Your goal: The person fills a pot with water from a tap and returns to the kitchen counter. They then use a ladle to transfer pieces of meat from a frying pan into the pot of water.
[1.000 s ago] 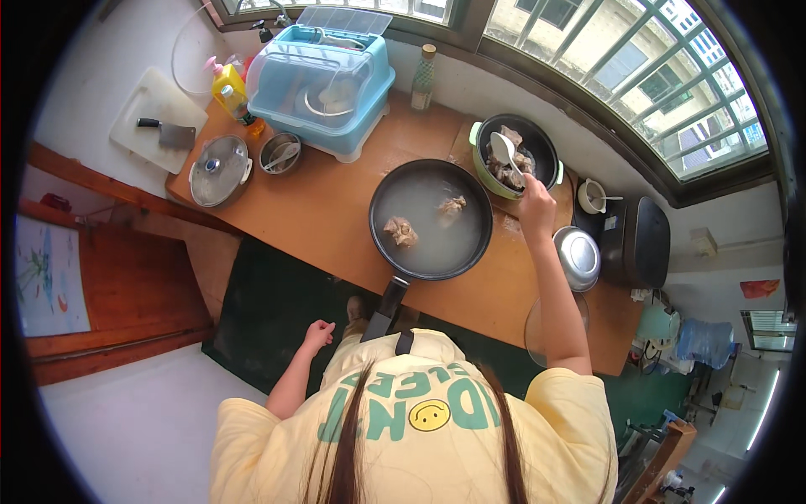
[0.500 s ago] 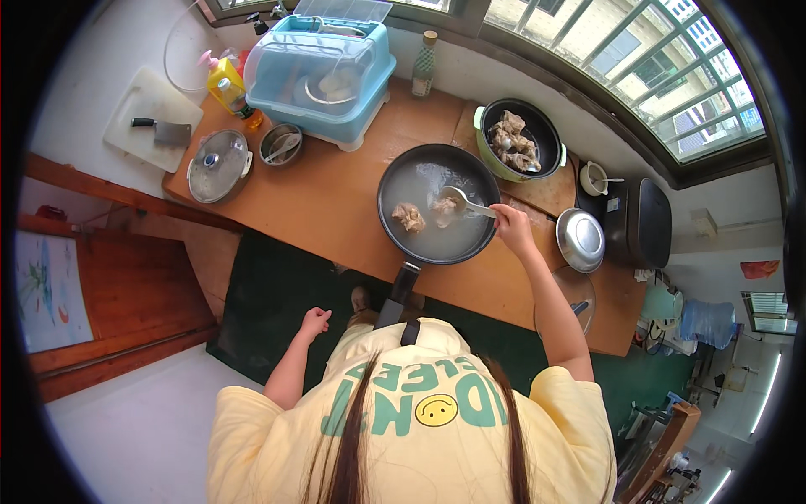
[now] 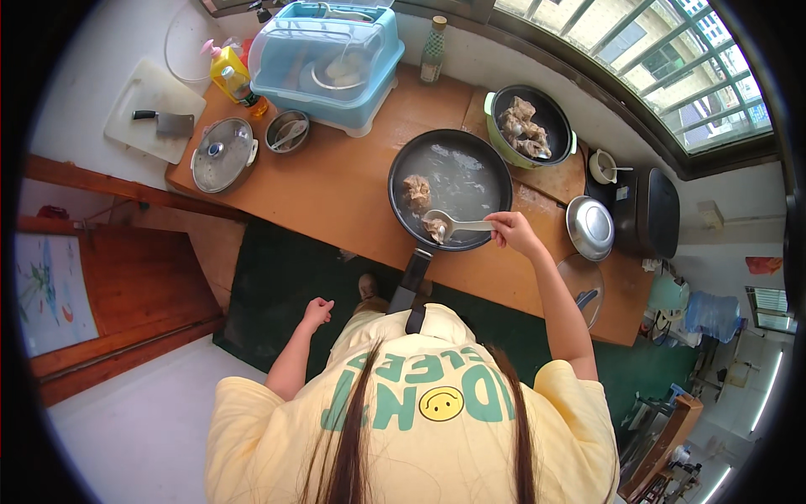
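My right hand [image 3: 512,231] grips the handle of a pale soup spoon [image 3: 470,225] over the near side of a black frying pan [image 3: 508,186]. The spoon's bowl is at a small chunk of meat [image 3: 435,231] by the pan's near wall; whether it carries the chunk or only touches it, I cannot tell. Another chunk of meat [image 3: 416,191] sits left of the spoon in cloudy, shallow liquid. The pan's handle [image 3: 411,277] points toward my body. My left hand [image 3: 316,312] hangs off the table's edge, its fingers curled in with nothing visible in them.
Behind the pan stands a green pot [image 3: 500,144] with several meat chunks. A metal bowl [image 3: 589,228], glass lid [image 3: 581,281] and black appliance [image 3: 651,212] are at right. At left are a lidded pan [image 3: 220,172], small bowl [image 3: 285,144], cleaver [image 3: 174,124] and blue dish box [image 3: 353,105].
The spoon has moved from the middle of the pan toward its near wall, along with the small chunk. My left hand stays about where it was. The whole view has shifted slightly.
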A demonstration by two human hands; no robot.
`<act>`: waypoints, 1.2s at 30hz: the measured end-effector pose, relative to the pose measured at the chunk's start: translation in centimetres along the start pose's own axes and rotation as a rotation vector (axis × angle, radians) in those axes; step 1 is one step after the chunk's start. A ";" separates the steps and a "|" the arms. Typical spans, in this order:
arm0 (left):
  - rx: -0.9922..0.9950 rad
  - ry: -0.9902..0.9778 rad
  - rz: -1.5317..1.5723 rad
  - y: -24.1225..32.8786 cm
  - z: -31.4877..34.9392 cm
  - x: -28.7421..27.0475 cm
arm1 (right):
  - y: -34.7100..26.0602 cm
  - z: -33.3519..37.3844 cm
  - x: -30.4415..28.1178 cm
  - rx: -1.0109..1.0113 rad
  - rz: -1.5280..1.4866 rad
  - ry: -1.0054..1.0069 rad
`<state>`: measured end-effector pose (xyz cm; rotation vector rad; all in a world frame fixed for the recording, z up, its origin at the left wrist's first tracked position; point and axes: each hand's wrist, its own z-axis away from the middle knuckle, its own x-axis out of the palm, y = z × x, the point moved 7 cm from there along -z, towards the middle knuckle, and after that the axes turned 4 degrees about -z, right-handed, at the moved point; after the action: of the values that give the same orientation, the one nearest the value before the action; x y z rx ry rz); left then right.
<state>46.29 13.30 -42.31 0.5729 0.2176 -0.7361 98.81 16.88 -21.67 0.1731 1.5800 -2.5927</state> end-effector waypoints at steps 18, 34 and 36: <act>-0.026 -0.005 -0.024 0.7 0.3 0.3 | 1.6 2.9 -5.0 0.142 -0.622 0.161; -0.091 0.057 0.065 -1.5 2.4 1.5 | -0.7 -2.6 -26.5 -0.123 -0.459 0.755; -0.104 0.058 0.082 -2.0 2.8 1.8 | -0.6 -3.6 -27.2 -0.153 -0.237 0.865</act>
<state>46.26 9.50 -41.52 0.5017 0.2833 -0.6249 125.79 21.07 -18.74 1.3116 2.1224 -2.7020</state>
